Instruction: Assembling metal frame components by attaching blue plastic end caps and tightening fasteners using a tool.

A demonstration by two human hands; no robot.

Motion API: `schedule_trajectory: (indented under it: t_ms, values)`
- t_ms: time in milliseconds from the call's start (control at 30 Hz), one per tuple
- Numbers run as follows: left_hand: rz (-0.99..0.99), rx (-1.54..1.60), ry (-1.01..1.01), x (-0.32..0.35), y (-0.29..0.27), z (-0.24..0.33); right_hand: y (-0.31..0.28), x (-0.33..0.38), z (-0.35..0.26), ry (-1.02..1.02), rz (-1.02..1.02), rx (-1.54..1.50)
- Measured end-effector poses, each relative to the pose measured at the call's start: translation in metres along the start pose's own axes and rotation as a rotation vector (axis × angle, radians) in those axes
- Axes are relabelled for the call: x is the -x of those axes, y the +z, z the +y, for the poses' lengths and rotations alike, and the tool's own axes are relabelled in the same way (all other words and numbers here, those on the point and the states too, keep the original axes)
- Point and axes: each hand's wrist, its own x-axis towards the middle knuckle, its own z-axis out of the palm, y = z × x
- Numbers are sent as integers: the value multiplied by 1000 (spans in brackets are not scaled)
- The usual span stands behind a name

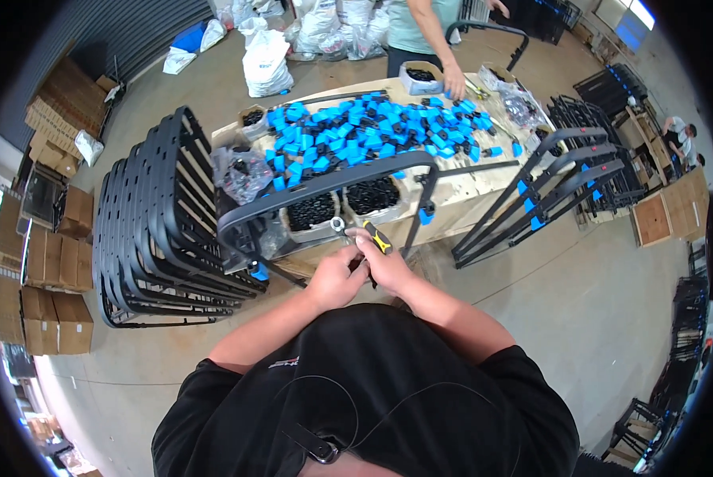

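Note:
Both my hands are together in front of my chest, fingers closed and touching. From my left hand (337, 277) a metal ratchet wrench (339, 225) points up, its round head clear of the fingers. My right hand (387, 266) is closed around a screwdriver-like tool with a yellow and black handle (378, 237); its tip is hidden. What else lies between the fingers I cannot make out. Just beyond stands a black tubular frame (325, 189), with a blue-and-black clip (426, 215) on one leg. Behind its bar are two boxes of small black parts (312, 211).
A wooden worktable (444, 189) carries a heap of blue-and-black clips (364, 131). Black frames (146, 215) stand stacked at left; several more (559, 191) lean at right. Across the table a co-worker's hand (454, 81) reaches to the clips. White sacks (267, 63) stand behind.

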Motion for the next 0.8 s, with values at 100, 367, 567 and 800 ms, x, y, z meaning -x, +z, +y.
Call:
schedule_trajectory:
  t_ms: [100,367,567,800]
  values:
    - [129,-1,-233,-24,37,5,-65,0,-9,-235,-70,176]
    - [211,84,-295,-104,128,-34,-163,17,-43,-130,-92,247]
    - [9,-209,-486,-122,136,5,-240,20,-41,116,289,722]
    - [225,459,-751,-171,157,-12,-261,-20,-27,-70,463,342]
